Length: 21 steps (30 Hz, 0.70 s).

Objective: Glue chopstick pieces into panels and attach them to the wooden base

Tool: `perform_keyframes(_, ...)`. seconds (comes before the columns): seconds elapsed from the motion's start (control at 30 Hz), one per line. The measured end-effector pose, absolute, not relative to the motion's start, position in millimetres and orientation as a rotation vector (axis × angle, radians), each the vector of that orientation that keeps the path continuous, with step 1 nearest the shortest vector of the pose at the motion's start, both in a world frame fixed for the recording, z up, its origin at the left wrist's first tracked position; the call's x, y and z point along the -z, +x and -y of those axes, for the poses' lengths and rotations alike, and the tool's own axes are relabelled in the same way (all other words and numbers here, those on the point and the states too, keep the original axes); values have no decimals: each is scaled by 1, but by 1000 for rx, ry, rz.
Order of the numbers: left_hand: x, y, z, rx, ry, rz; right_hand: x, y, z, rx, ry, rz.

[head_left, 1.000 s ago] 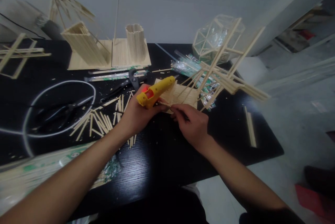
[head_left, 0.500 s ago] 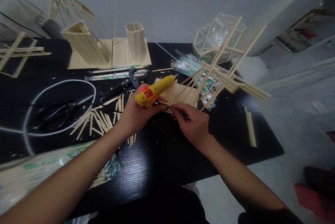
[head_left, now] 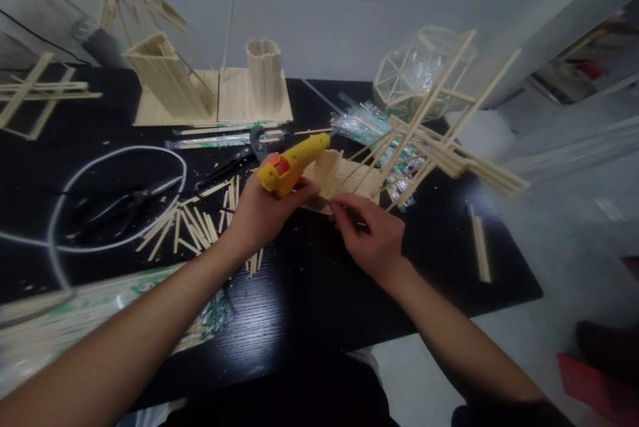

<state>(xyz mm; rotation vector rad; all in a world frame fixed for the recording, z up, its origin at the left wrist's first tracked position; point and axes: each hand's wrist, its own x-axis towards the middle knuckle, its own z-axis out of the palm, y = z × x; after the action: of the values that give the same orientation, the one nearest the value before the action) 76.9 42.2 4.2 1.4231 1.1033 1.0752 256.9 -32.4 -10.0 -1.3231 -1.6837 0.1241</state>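
Note:
My left hand is closed around a yellow glue gun, whose nozzle points up and to the right. Its thumb and fingertips reach the near edge of a small wooden stick base. A short upright wall of sticks stands on that base, just beyond the fingers. My right hand is pinched at the base's front edge, close to the left fingertips; whatever lies between its fingers is too small to make out. A windmill-like frame of sticks rises at the base's right side.
Cut sticks lie left of my hands, near pliers and a white cable. Two stick towers stand at the back. Wrapped stick bundles lie front left. A polyhedron frame sits back right.
The left fingers have shifted slightly along the base edge, and a thin stick seen between the hands is now harder to see. The camera view has moved a little.

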Motion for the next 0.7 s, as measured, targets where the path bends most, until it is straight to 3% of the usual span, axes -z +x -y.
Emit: perform_keyframes(0.7, 3, 77, -43, -1080, 1500, -1092, 8, 261, 29, -22, -1223, 1820)
